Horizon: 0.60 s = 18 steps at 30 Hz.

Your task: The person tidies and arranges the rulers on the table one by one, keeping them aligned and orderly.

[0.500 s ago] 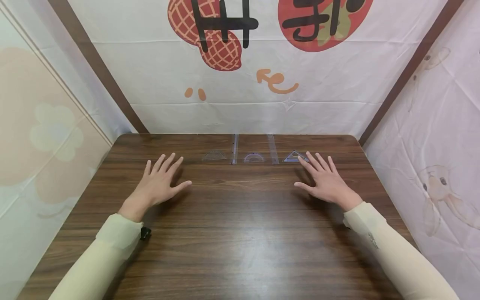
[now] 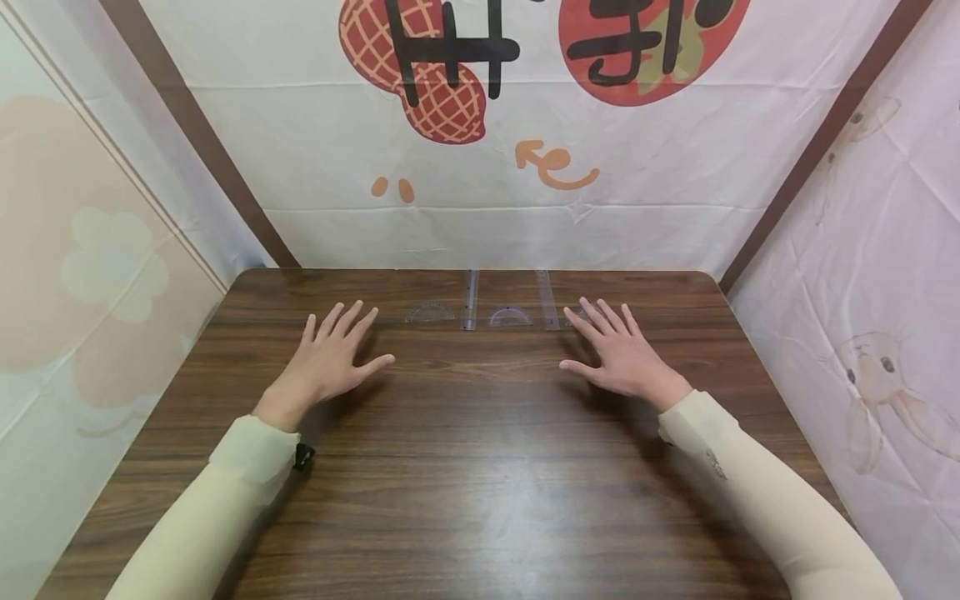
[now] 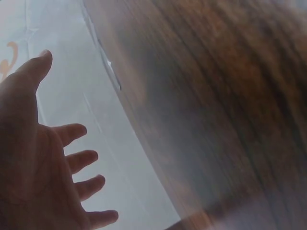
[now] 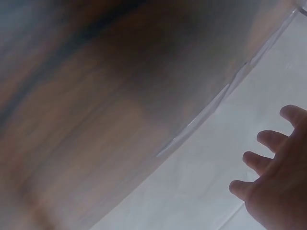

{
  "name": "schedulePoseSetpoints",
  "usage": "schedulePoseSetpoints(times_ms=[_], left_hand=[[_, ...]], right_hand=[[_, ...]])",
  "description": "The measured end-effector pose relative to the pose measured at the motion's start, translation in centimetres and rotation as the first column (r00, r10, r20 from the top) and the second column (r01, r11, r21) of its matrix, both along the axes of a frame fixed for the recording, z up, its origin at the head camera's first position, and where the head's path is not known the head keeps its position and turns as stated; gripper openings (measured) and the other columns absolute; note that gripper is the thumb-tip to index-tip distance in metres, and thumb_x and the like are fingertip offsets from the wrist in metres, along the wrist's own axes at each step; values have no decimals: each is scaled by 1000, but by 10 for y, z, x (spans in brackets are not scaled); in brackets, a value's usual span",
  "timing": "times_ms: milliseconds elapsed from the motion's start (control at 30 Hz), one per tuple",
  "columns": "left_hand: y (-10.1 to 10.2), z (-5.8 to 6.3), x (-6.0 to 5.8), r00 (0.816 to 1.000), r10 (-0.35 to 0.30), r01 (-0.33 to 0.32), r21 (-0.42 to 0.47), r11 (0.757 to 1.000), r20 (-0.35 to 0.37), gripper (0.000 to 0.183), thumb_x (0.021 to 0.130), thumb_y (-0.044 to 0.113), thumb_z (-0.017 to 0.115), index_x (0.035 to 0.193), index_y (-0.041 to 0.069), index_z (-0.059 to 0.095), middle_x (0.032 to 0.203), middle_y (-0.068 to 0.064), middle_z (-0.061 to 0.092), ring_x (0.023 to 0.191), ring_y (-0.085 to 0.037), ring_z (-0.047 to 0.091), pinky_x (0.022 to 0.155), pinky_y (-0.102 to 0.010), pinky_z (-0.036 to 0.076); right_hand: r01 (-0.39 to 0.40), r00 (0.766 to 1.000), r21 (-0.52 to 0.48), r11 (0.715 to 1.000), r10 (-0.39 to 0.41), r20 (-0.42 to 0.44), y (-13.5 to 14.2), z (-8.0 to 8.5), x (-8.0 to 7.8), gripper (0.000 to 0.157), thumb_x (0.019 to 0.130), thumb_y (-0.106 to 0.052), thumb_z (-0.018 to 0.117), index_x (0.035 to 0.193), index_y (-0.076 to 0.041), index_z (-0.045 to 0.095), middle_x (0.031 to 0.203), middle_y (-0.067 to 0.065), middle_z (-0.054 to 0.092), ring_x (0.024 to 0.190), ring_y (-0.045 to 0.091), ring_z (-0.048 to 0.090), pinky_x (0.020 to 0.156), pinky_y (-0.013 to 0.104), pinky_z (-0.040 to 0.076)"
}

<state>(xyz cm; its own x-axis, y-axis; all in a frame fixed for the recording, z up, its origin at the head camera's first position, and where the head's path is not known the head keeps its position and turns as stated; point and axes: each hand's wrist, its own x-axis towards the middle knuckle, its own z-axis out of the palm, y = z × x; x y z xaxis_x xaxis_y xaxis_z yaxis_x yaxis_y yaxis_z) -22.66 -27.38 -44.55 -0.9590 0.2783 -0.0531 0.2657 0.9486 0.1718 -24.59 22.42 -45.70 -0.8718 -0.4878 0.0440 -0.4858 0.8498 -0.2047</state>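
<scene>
My left hand is held over the left part of the table with its fingers spread and nothing in it. Closest to it is a clear protractor, beyond the fingertips to the right. My right hand, also spread and holding nothing, covers part of a clear set square. Between the hands lie a clear ruler, a second protractor and another ruler, in a row near the far edge. The left wrist view shows the left palm apart from the wood; the right wrist view shows the right fingers likewise.
The dark wood-grain table reaches back to a white printed cloth hanging right behind its far edge. Printed cloths also hang at the left and the right. A small black object sits at the left cuff.
Both hands have shifted inward, the right one farther, and slightly toward the far edge. The right fingers now cover more of the set square. The rulers and protractors lie as before.
</scene>
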Motion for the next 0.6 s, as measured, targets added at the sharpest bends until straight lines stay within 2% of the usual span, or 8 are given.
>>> schedulePoseSetpoints(times_ms=[367,600], left_hand=[[5,0,-7,999,9,-9,4,1000,32,98,103,77,46,174,17,15,179,-19,9,164,-46,2,125,-73,-4],[6,-2,-15,1000,6,-6,1,1000,22,99,102,78,44,174,17,14,179,-19,9,164,-46,2,125,-73,-3]], right_hand=[[-56,998,-13,998,56,11,-35,4,-13,91,102,-72,55,174,-29,19,181,7,9,166,37,5,130,61,-5],[-79,997,-7,997,79,8,-54,2,-24,89,103,-73,51,174,-32,15,181,4,7,167,34,5,131,57,-7]])
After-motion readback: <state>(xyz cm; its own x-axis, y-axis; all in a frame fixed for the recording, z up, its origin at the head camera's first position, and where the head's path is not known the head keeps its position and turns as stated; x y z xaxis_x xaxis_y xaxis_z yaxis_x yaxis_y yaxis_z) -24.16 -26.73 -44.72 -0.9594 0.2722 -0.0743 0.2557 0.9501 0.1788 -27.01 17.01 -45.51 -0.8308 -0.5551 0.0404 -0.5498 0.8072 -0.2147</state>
